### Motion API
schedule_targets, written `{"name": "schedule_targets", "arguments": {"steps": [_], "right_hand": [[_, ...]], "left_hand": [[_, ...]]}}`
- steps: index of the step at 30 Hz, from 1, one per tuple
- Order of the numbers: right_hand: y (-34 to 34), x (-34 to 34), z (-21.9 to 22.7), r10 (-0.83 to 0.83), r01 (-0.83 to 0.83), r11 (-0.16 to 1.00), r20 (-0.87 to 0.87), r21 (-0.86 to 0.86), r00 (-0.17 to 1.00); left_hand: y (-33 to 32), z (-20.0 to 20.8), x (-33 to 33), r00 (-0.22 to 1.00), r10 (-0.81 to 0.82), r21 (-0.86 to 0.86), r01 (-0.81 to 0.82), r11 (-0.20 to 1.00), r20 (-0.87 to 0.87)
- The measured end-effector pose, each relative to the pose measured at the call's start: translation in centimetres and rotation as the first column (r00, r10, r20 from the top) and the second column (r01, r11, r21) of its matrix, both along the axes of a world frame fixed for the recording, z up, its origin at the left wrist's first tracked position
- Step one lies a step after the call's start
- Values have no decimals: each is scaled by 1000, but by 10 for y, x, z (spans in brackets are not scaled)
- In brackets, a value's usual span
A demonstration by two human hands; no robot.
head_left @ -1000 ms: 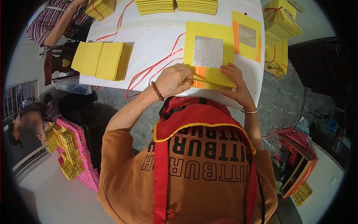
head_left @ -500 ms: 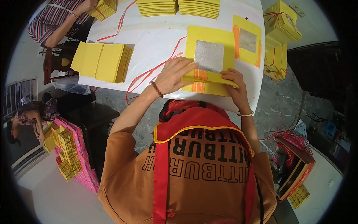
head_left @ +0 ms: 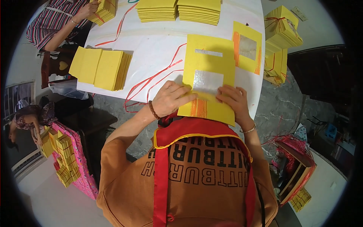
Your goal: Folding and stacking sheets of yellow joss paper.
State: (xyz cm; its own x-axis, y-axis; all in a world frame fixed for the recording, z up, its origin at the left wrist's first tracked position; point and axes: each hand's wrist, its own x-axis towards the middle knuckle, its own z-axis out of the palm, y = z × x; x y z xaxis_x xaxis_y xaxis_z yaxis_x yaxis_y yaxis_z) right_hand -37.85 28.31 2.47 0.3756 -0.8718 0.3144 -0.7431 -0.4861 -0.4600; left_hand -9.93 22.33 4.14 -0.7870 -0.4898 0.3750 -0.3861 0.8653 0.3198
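Note:
Yellow paper sheets [head_left: 225, 68] with silver foil patches [head_left: 208, 81] lie at the table's near edge, seemingly in overlapping layers. A second narrow silver strip [head_left: 208, 53] shows farther up. The near end, with an orange band [head_left: 199, 108], reaches past the edge toward my chest. My left hand [head_left: 172, 99] is closed at the left side of the top sheet, its forefinger along the paper. My right hand [head_left: 234, 100] grips the right side, fingers bent over the top. Both thumbs are mostly hidden.
Another foil-patched yellow sheet [head_left: 247, 47] lies right. Stacks of folded yellow paper [head_left: 107, 70] stand left and at the back. Red ties [head_left: 153, 77] lie between. At far left, a co-worker's hand [head_left: 86, 11] touches a tied bundle. Another person [head_left: 32, 117] is beside a pink-covered table [head_left: 85, 166].
The top sheet and both hands have come nearer to me. Its raised near fold now lies flatter, and a separate silver strip shows behind the main patch.

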Motion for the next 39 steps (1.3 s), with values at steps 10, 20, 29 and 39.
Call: {"name": "schedule_targets", "arguments": {"steps": [10,20,29,39], "right_hand": [[-14,5,-6,-514,231,637,182,735,838],[-28,14,-6,-504,132,782,495,609,708],[-32,20,-14,-596,209,760,532,615,602],[-35,24,-14,-638,338,745,465,575,614]], "left_hand": [[-18,-9,-21,910,411,631,-346,694,48],[-29,-35,-33,798,587,763,-463,451,136],[-29,-46,-34,742,662,880,-236,412,-111],[-36,-73,-34,719,694,912,-252,324,-48]]}}
